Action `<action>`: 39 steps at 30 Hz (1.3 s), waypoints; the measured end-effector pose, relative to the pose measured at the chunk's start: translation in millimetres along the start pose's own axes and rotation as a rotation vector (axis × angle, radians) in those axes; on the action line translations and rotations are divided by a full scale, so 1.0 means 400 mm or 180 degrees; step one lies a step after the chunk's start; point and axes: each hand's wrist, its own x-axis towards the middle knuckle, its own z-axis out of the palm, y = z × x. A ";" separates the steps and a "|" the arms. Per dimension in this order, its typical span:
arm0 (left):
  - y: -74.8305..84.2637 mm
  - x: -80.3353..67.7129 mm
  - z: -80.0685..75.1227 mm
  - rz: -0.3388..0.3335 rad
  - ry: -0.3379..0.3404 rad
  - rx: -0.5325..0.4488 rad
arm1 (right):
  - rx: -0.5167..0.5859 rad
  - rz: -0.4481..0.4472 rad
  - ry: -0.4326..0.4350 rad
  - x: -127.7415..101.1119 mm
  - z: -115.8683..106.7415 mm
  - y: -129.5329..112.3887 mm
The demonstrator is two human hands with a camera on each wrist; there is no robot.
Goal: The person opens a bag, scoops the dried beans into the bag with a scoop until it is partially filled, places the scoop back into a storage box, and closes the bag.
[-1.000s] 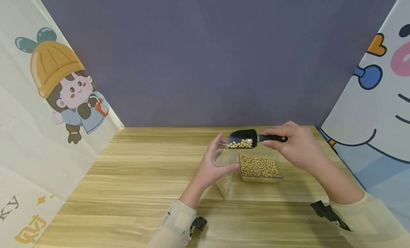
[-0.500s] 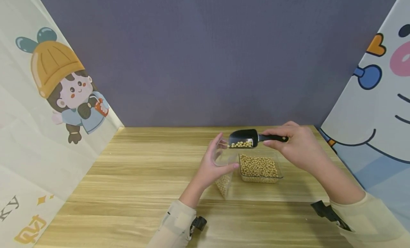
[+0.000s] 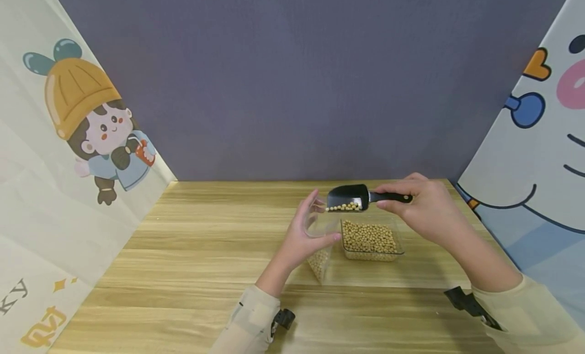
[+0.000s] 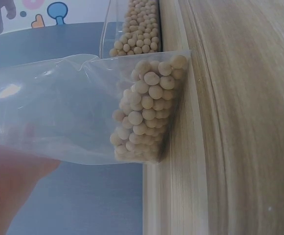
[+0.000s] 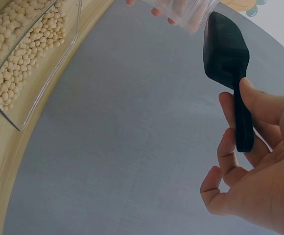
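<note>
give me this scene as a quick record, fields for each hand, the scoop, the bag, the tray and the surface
left hand: the left hand holds the open top of a clear plastic bag
right hand: the right hand grips the handle of a black scoop
scoop: carries soybeans, its mouth at the bag opening, raised above the tray
bag: stands on the table, a small heap of soybeans at its bottom
tray: clear tray of soybeans, right of the bag
surface: wooden table
</note>
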 end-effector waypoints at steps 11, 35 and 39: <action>0.004 0.000 0.000 -0.0037 -0.0008 0.0008 | -0.0001 -0.0005 0.0035 0.001 -0.001 0.000; 0.007 -0.002 -0.003 -0.0050 -0.0044 0.0015 | -0.0029 -0.0057 0.0049 0.000 -0.002 -0.001; 0.005 0.000 -0.003 -0.0059 -0.0040 0.0017 | -0.0044 -0.0063 0.0048 0.001 -0.004 -0.003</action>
